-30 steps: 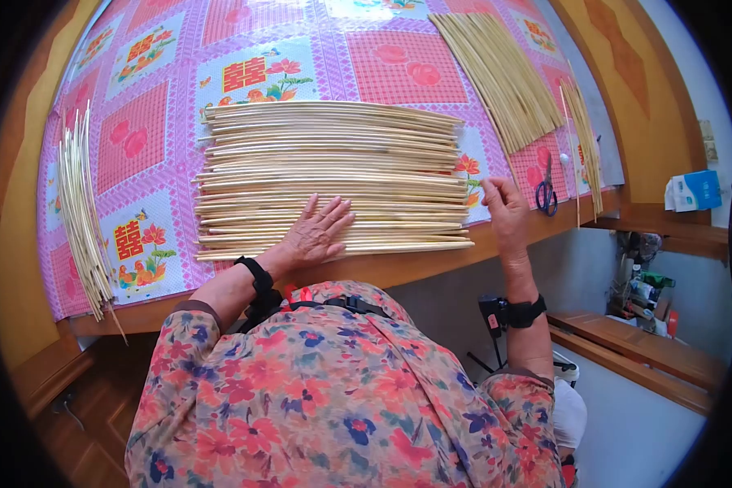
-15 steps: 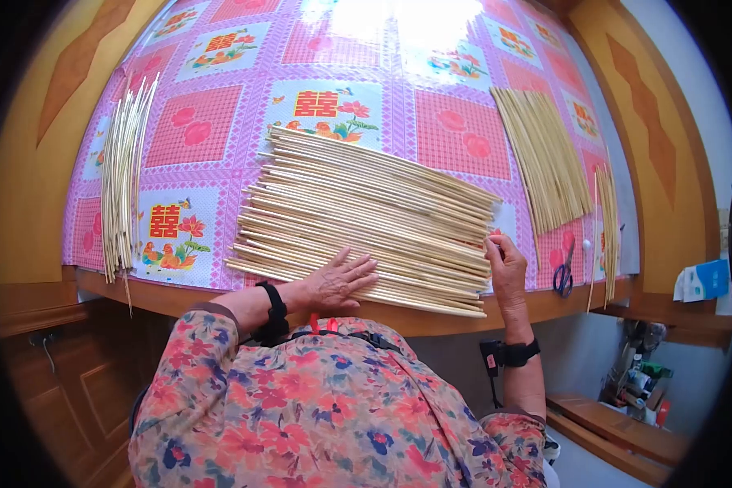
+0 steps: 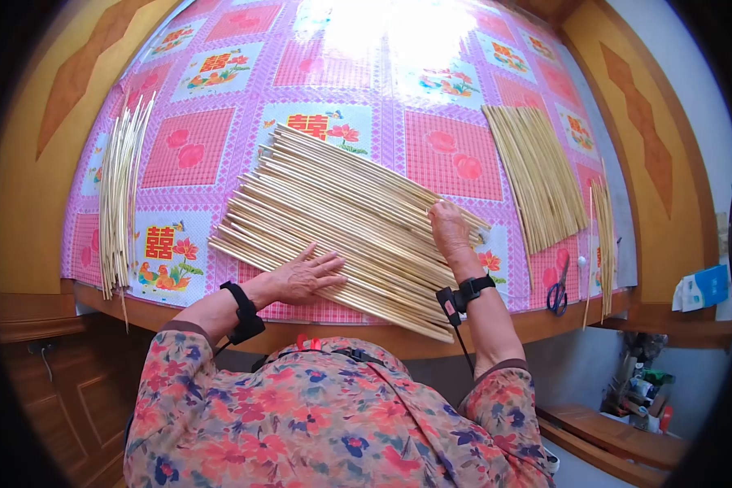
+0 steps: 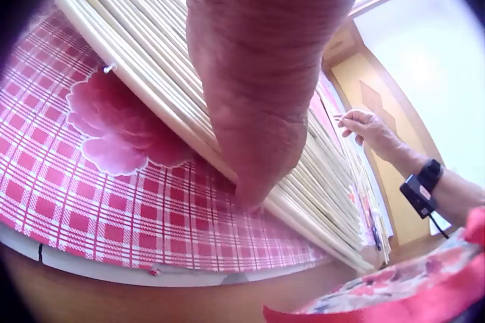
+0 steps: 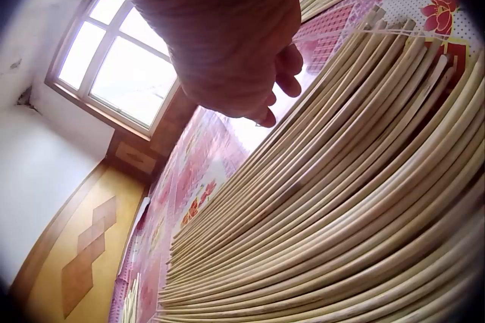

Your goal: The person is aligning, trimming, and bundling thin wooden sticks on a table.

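Observation:
A wide layer of straw-coloured stalks (image 3: 342, 220) lies slanted on the table, its right end nearer the person. The left hand (image 3: 302, 278) rests with extended fingers on its near-left part; in the left wrist view that hand's edge (image 4: 254, 134) lies along the nearest stalks. Over the far-right part is the right hand (image 3: 450, 232), fingers bent in and tips drawn together. A thin pale thing (image 4: 339, 117) shows at these fingertips in the left wrist view, too small to name. White thread (image 5: 405, 32) crosses stalks near one end in the right wrist view.
A loose bundle of stalks (image 3: 122, 203) lies at the left. A flat row of stalks (image 3: 537, 179) and a thin bundle (image 3: 603, 244) lie at the right, with dark-handled scissors (image 3: 557, 298) near the front edge. A patterned cloth (image 3: 191, 154) covers the table.
The stalk layer has turned clockwise, its right end swinging toward the person. The right hand has moved from beside its right end to over its far-right part. The left hand still rests on it.

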### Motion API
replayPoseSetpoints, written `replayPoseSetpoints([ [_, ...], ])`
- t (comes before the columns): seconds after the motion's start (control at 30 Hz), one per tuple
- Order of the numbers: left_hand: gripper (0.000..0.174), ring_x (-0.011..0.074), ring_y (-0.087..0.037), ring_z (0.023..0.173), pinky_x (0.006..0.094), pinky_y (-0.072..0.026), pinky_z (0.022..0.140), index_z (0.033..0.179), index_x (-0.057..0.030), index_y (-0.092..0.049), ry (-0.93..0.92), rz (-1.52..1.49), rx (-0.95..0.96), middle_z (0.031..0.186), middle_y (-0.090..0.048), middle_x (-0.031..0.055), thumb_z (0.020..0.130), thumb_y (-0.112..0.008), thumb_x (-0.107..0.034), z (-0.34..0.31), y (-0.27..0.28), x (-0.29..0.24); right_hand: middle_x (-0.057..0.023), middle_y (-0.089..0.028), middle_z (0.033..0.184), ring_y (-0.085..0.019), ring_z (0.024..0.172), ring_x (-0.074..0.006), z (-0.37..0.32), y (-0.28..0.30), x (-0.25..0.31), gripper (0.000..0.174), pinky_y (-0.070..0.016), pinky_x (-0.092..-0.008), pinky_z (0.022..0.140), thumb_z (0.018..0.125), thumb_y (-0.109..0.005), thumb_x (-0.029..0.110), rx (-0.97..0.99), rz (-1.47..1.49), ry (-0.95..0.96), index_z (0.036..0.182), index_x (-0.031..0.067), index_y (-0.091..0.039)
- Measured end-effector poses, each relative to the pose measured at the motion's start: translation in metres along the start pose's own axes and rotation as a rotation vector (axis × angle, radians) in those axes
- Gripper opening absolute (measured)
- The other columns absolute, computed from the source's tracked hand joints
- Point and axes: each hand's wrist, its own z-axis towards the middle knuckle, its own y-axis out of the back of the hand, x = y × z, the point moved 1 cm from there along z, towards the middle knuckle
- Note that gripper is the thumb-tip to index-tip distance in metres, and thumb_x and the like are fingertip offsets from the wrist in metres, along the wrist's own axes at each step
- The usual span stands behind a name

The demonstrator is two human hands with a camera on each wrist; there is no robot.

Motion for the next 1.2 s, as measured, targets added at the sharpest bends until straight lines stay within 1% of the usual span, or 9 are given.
replayPoseSetpoints([
  [0.1, 0.052, 0.0233, -0.016, 0.132, 0.0522, -0.004, 0.105, 0.128, -0.0195, -0.038, 0.115, -0.088, 0.012, 0.141, -0.023, 0.0076, 0.081, -0.051, -0.033, -0.003, 0.017, 0.0, -0.0104, -0.057, 0.095, -0.053, 0.09, -0.0272, 0.014, -0.01, -0.004, 0.007, -0.0471, -0.0356, 0.076, 0.077, -0.049, 0.009, 0.003, 0.021, 0.004, 0.079, 0.0064, -0.055],
  [0.27, 0.052, 0.0379, -0.019, 0.128, 0.0583, -0.0129, 0.099, 0.128, -0.0118, -0.037, 0.459, -0.044, -0.059, 0.137, -0.023, 0.0196, 0.084, -0.048, -0.037, 0.005, -0.006, -0.025, -0.0121, -0.055, 0.107, -0.054, 0.091, -0.0284, 0.027, -0.026, -0.016, 0.011, -0.0468, -0.0361, 0.077, 0.076, -0.049, 0.007, 0.108, -0.081, -0.063, 0.083, 0.0063, -0.057],
  [0.43, 0.062, 0.0361, -0.016, 0.129, 0.059, -0.0119, 0.098, 0.131, -0.011, -0.03, 0.562, -0.094, -0.159, 0.137, -0.021, 0.0196, 0.08, -0.051, -0.04, 0.018, -0.013, -0.038, -0.0133, -0.055, 0.106, -0.054, 0.092, -0.029, 0.019, -0.032, -0.024, 0.011, -0.0463, -0.0371, 0.078, 0.077, -0.049, 0.009, 0.055, -0.059, -0.009, 0.083, 0.0056, -0.058],
  [0.7, 0.045, 0.0263, -0.023, 0.129, 0.0579, -0.0141, 0.1, 0.125, -0.0148, -0.041, 0.396, 0.279, -0.135, 0.138, -0.027, 0.0094, 0.081, -0.048, -0.024, 0.046, 0.033, 0.079, -0.0166, -0.055, 0.099, -0.056, 0.085, -0.0335, -0.009, -0.023, -0.04, 0.014, -0.047, -0.0407, 0.074, 0.079, -0.054, 0.019, 0.12, 0.029, -0.279, 0.081, 0.0073, -0.062],
  [0.8, 0.045, 0.0278, -0.023, 0.129, 0.0565, -0.0107, 0.102, 0.125, -0.0125, -0.042, 0.555, 0.313, -0.136, 0.139, -0.027, 0.0086, 0.08, -0.047, -0.019, 0.059, 0.052, 0.132, -0.0207, -0.056, 0.091, -0.059, 0.078, -0.0352, -0.025, -0.021, -0.03, 0.018, -0.0487, -0.0423, 0.069, 0.079, -0.055, 0.023, 0.228, 0.032, -0.442, 0.082, 0.0084, -0.065],
  [0.87, 0.046, 0.0302, -0.025, 0.128, 0.0584, -0.0128, 0.1, 0.124, -0.0099, -0.042, 0.856, 0.317, -0.069, 0.138, -0.028, 0.0113, 0.08, -0.047, -0.018, 0.065, 0.073, 0.14, -0.0207, -0.056, 0.089, -0.059, 0.077, -0.0349, -0.034, -0.023, -0.026, 0.018, -0.0487, -0.0425, 0.068, 0.078, -0.055, 0.023, 0.254, 0.099, -0.431, 0.081, 0.0082, -0.065],
  [0.97, 0.044, 0.0309, -0.022, 0.129, 0.0588, -0.0191, 0.098, 0.126, -0.0112, -0.04, 0.796, 0.224, -0.14, 0.138, -0.025, 0.0145, 0.083, -0.045, -0.02, 0.092, 0.063, 0.113, -0.0185, -0.057, 0.092, -0.058, 0.077, -0.0343, -0.05, -0.014, -0.006, 0.018, -0.0481, -0.0425, 0.068, 0.078, -0.056, 0.022, 0.282, 0.11, -0.425, 0.081, 0.0059, -0.064],
  [1.1, 0.058, 0.0317, -0.014, 0.131, 0.0603, -0.012, 0.099, 0.13, -0.0134, -0.033, 0.353, -0.016, -0.083, 0.14, -0.021, 0.0134, 0.082, -0.045, -0.044, 0.099, 0.02, -0.002, -0.0135, -0.057, 0.103, -0.055, 0.086, -0.0305, -0.049, 0.001, -0.005, 0.015, -0.0465, -0.0388, 0.073, 0.077, -0.057, 0.018, 0.13, 0.084, -0.398, 0.08, 0.0039, -0.059],
  [1.2, 0.059, 0.0302, -0.012, 0.132, 0.0592, -0.0057, 0.1, 0.133, -0.0158, -0.029, 0.306, -0.103, -0.143, 0.142, -0.017, 0.0112, 0.083, -0.045, -0.044, 0.086, -0.011, -0.027, -0.0108, -0.058, 0.104, -0.052, 0.094, -0.0282, -0.044, -0.007, -0.015, 0.01, -0.0426, -0.0372, 0.082, 0.076, -0.057, 0.016, -0.011, 0.061, -0.071, 0.077, 0.006, -0.06],
])
